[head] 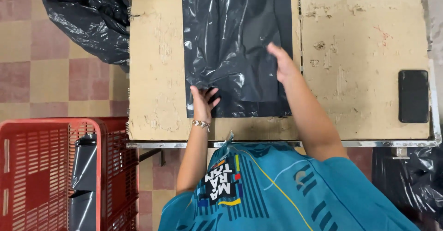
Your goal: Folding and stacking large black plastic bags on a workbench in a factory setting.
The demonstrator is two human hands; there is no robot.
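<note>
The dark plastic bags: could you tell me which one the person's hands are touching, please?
The flat bag on the worn tabletop, under both the left hand and right hand. The crumpled bag lies untouched on the floor.

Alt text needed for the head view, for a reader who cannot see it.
Both hands press on a dark plastic bag lying flat on a worn table: left hand at its lower edge, right hand further up. A black phone lies at right, a red crate stands lower left.
</note>
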